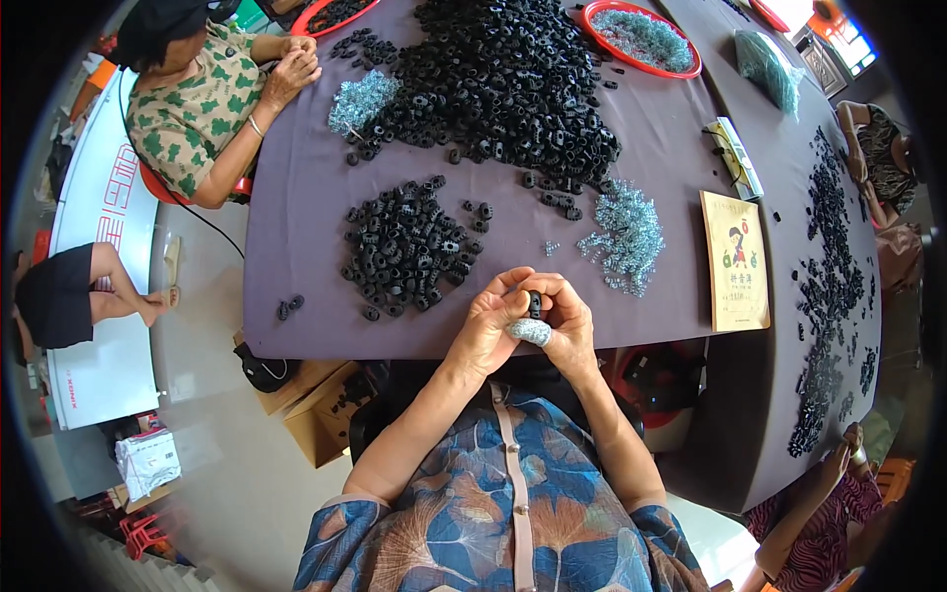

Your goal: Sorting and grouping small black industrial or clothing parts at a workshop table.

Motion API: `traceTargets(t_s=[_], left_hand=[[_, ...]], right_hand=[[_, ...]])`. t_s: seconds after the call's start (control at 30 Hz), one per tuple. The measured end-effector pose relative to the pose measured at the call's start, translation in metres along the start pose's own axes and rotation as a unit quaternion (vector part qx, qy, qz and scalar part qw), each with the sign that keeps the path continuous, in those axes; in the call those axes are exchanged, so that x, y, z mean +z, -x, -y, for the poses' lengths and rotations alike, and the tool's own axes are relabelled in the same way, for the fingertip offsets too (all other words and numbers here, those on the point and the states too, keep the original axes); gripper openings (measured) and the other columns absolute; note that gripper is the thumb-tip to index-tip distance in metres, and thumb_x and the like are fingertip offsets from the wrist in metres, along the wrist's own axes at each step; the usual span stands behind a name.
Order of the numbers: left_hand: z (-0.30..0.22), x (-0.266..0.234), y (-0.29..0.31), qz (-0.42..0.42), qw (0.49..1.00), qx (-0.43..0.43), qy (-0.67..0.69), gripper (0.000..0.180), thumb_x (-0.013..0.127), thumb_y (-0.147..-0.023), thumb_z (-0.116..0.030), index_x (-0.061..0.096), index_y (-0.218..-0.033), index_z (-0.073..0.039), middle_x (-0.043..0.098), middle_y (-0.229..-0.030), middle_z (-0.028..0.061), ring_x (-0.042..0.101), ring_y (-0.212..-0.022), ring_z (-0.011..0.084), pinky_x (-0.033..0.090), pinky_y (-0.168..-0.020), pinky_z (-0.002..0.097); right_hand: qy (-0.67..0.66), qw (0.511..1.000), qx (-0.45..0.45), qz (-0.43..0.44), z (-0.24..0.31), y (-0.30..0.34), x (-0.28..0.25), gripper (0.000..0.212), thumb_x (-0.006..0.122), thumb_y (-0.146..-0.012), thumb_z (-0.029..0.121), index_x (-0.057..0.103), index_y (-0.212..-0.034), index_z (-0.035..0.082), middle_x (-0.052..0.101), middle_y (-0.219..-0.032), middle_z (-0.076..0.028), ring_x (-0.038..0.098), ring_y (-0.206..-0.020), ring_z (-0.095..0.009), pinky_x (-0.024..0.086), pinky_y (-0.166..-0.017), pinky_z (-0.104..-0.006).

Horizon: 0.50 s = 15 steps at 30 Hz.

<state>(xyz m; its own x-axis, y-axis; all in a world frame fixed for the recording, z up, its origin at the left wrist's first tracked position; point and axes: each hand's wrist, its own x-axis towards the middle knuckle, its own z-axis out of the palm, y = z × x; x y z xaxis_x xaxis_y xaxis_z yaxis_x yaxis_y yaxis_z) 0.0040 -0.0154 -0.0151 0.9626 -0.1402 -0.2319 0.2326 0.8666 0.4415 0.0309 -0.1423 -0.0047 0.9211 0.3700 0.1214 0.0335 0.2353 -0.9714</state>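
Observation:
My left hand [483, 324] and my right hand [570, 321] meet just over the table's near edge. Between their fingertips stands a small black plastic cord lock [536, 304], pinched from both sides. A rounded grey-white wrapping [531, 333] shows just below it, at the thumbs; whose thumb it covers is hard to make out. Left of my hands lies a heap of black cord locks [409, 247]. To the right is a pile of small metal springs [628, 237], with a few loose springs [551, 248] nearer my fingers.
A large mound of black pieces [493, 79] covers the far middle of the purple-grey tablecloth [296, 247]. Beyond are a red tray of springs [641, 39] and a yellow booklet [735, 261] at right. Several people [197, 109] sit around. An open cardboard box [321, 414] stands below.

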Motion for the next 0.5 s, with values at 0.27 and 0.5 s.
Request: traceTargets(t_s=[0.27, 0.5], left_hand=[[-0.0046, 0.003, 0.0006, 0.005, 1.0, -0.016, -0.012, 0.048, 0.073, -0.077, -0.016, 0.05, -0.118, -0.005, 0.061, -0.092, 0.0062, 0.06, -0.086, 0.0163, 0.05, -0.083, 0.0308], [-0.009, 0.0049, 0.0033, -0.003, 0.998, -0.054, -0.024, 0.049, 0.072, -0.079, -0.019, 0.048, -0.12, -0.006, 0.062, -0.095, 0.0065, 0.061, -0.087, 0.0149, 0.052, -0.076, 0.0299]], right_hand=[[0.024, 1.0, 0.002, 0.014, 0.0031, -0.0004, -0.0025, 0.041, 0.078, -0.067, 0.003, 0.058, -0.103, 0.003, 0.054, -0.104, -0.002, 0.047, -0.084, -0.007, 0.04, -0.076, -0.0212], [-0.022, 0.999, 0.027, 0.007, 0.0027, 0.0026, -0.0004, 0.034, 0.075, -0.071, 0.002, 0.058, -0.1, 0.003, 0.053, -0.101, -0.001, 0.045, -0.08, -0.006, 0.041, -0.071, -0.0184]])
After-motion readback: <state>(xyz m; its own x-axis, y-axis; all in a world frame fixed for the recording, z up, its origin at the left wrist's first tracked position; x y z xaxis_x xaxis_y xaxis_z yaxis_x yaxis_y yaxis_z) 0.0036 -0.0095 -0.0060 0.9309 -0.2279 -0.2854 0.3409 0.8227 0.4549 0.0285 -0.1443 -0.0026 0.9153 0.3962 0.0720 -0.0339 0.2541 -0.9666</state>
